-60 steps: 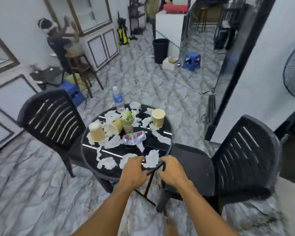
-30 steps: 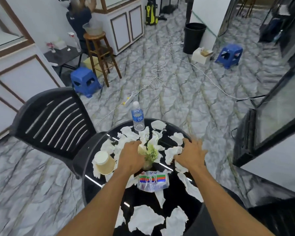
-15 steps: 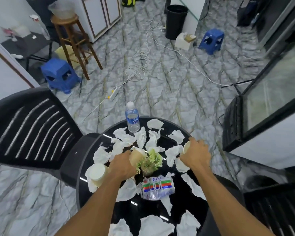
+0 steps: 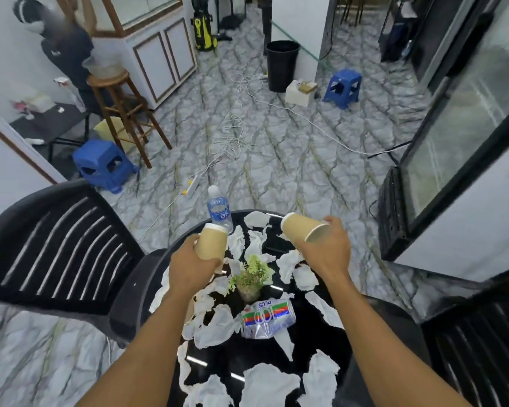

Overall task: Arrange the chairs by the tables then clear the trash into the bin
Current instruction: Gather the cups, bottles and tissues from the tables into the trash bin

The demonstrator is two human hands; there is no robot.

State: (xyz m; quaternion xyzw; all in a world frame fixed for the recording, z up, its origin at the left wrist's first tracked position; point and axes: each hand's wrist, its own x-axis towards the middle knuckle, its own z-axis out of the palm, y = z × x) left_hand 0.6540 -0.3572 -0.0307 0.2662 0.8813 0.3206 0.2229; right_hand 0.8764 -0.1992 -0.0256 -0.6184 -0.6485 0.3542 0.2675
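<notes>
The left hand is curled round the left cup and holds it nearly upright. The right hand grips the right cup, which is tilted, with its long axis almost level and its mouth toward the right. Both 2 cups are above the round table. The black bin stands well apart, straight ahead across the floor and a little right, so I judge the right hand the nearer one. Torn paper, a crushed can and a bottle are on the table.
</notes>
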